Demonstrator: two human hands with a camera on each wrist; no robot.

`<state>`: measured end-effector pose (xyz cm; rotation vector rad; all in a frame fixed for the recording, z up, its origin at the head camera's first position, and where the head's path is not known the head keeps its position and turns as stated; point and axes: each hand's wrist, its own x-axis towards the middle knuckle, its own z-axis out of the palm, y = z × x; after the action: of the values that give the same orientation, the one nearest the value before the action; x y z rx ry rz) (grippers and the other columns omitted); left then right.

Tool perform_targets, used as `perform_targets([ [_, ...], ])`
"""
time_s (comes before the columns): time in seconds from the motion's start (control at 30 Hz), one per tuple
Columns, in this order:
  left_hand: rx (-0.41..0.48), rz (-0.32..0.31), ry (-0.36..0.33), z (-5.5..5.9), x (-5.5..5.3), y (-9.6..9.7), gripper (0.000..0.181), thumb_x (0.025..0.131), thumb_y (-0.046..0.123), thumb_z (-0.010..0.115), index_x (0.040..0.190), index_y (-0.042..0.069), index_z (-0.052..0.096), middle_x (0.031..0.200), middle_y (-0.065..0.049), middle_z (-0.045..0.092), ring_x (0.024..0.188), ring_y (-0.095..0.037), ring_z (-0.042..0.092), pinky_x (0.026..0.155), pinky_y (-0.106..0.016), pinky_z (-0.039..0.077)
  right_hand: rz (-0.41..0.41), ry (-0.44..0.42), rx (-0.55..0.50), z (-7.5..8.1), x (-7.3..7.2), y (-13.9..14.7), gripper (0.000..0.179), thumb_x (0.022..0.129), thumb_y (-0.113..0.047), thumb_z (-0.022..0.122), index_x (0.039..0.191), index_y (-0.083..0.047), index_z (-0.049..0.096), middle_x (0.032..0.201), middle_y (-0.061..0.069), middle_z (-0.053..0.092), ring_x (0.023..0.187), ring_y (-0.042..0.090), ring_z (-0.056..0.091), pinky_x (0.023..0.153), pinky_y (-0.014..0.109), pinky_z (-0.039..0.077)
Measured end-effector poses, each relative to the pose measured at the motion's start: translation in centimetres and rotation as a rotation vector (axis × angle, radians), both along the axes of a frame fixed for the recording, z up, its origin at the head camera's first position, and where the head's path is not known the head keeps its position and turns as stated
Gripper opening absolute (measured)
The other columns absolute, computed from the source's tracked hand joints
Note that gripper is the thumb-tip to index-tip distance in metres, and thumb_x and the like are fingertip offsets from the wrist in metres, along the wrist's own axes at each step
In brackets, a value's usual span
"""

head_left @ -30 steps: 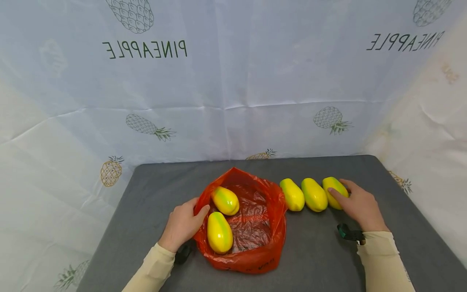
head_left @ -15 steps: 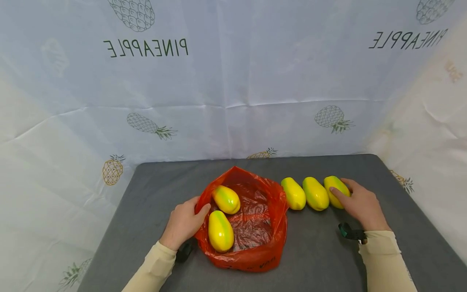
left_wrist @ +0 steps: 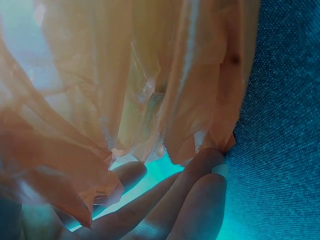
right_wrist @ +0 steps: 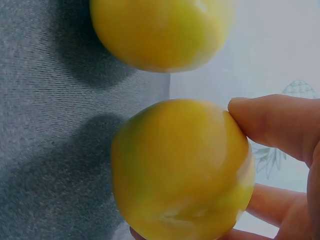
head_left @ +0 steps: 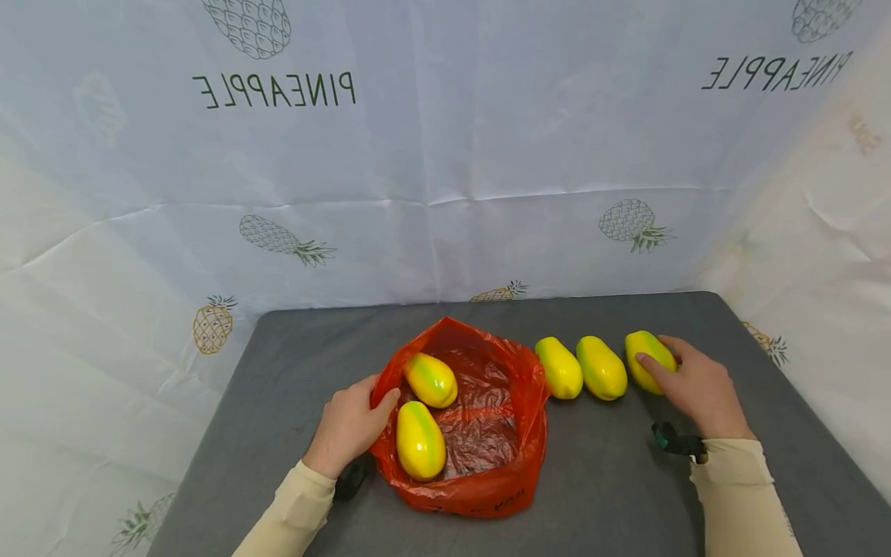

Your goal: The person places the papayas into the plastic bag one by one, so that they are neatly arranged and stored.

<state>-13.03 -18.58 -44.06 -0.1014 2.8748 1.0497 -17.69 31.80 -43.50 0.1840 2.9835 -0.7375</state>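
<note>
My left hand (head_left: 351, 425) pinches the left rim of a red plastic bag (head_left: 480, 495), thumb inside and fingers outside. In the left wrist view the bag's thin film (left_wrist: 200, 90) hangs over the fingers (left_wrist: 197, 210). Two yellow-green papayas (head_left: 421, 441) lie inside the bag on its left side. My right hand (head_left: 703, 387) grips another papaya (head_left: 647, 360), the rightmost of a row, with the thumb on its near side. In the right wrist view this papaya (right_wrist: 180, 170) sits between thumb and fingers, a shadow on the cloth beside it.
Two more papayas (head_left: 601, 367) lie side by side between the bag and my right hand, the left one right at the bag's edge. A grey cloth covers the table (head_left: 592, 495). Behind stands a white curtain (head_left: 445, 155) with pineapple prints.
My right hand has shifted slightly right with the papaya it grips, widening the gap to the neighbouring papaya. The left hand and the bag stay in place.
</note>
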Motion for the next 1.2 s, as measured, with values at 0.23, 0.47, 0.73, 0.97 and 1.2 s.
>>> perform_targets([
  [0.23, 0.0, -0.001, 0.007, 0.0, 0.0, 0.0, 0.022, 0.104, 0.034, 0.07, 0.113, 0.013, 0.072, 0.076, 0.0, 0.064, 0.062, -0.015, 0.058, 0.059, -0.028, 0.056, -0.013, 0.016, 0.003, 0.5, 0.2, 0.0, 0.09, 0.109, -0.064, 0.047, 0.163, 0.006, 0.036, 0.152, 0.044, 0.047, 0.123, 0.063, 0.055, 0.09, 0.071, 0.05],
  [0.47, 0.0, 0.003, 0.003, 0.0, 0.0, 0.0, 0.022, 0.104, 0.034, 0.071, 0.113, 0.013, 0.071, 0.074, 0.0, 0.063, 0.061, -0.015, 0.058, 0.059, -0.028, 0.056, -0.025, 0.037, 0.008, 1.0, 0.2, -0.2, 0.09, 0.108, -0.066, 0.048, 0.163, 0.004, 0.038, 0.148, 0.042, 0.051, 0.111, 0.055, 0.06, 0.078, 0.06, 0.052],
  [0.73, 0.009, 0.004, 0.001, 0.0, 0.0, -0.1, 0.022, 0.104, 0.034, 0.071, 0.111, 0.013, 0.071, 0.074, 0.0, 0.064, 0.061, -0.015, 0.058, 0.059, -0.028, 0.056, -0.023, 0.083, 0.021, 1.6, 0.5, -0.6, 0.088, 0.107, -0.064, 0.051, 0.162, 0.004, 0.039, 0.141, 0.041, 0.057, 0.101, 0.05, 0.064, 0.072, 0.055, 0.052],
  [0.97, 0.009, -0.003, 0.013, -0.2, 0.0, -0.1, 0.021, 0.104, 0.034, 0.071, 0.109, 0.014, 0.071, 0.073, 0.001, 0.062, 0.061, -0.015, 0.058, 0.059, -0.028, 0.055, -0.002, 0.099, 0.018, 2.5, 0.9, -1.7, 0.087, 0.107, -0.063, 0.052, 0.164, 0.002, 0.038, 0.14, 0.04, 0.059, 0.098, 0.048, 0.065, 0.07, 0.052, 0.051],
  [1.2, 0.009, -0.006, 0.024, -0.3, 0.0, -0.1, 0.021, 0.104, 0.034, 0.071, 0.109, 0.013, 0.071, 0.071, 0.0, 0.062, 0.06, -0.016, 0.057, 0.058, -0.028, 0.054, 0.061, 0.111, 0.014, 3.8, 0.9, -3.9, 0.087, 0.106, -0.065, 0.053, 0.165, -0.002, 0.039, 0.149, 0.037, 0.057, 0.117, 0.055, 0.062, 0.082, 0.063, 0.053],
])
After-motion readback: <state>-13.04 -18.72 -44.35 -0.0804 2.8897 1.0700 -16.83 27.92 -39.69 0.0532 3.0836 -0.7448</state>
